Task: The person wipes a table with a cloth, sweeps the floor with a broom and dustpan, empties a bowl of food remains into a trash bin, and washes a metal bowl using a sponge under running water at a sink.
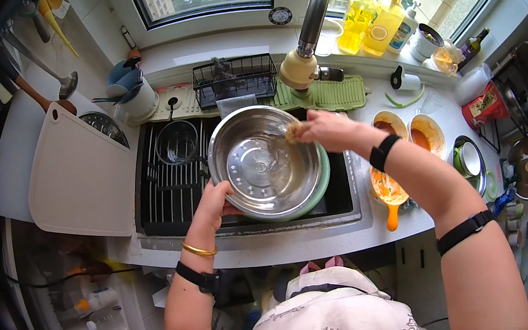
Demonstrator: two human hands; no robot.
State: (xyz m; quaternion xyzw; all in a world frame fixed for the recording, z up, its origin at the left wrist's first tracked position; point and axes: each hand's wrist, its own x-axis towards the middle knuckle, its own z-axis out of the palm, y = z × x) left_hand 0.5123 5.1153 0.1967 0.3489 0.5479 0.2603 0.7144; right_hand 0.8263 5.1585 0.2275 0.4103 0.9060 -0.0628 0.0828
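Observation:
A stainless steel bowl [256, 166] with a little water in it is held tilted over the sink. My left hand [214, 201] grips its rim at the lower left, thumb on top. My right hand [328, 130] holds a small tan scrubber [294, 132] against the bowl's inner wall at the upper right; motion blurs the scrubber, so its exact kind is unclear. Beneath the steel bowl shows the edge of a green basin [321, 189]. To the left, a clear glass bowl [177, 143] rests on the black drain rack [171, 191].
The faucet [305, 61] rises just behind the bowl. An orange-handled dish [389, 192] and two sauce-stained bowls [425, 133] stand on the right counter. Cutting boards [81, 177] lean at the left. Yellow soap bottles [381, 19] line the windowsill, and a black wire basket [234, 79] sits behind the sink.

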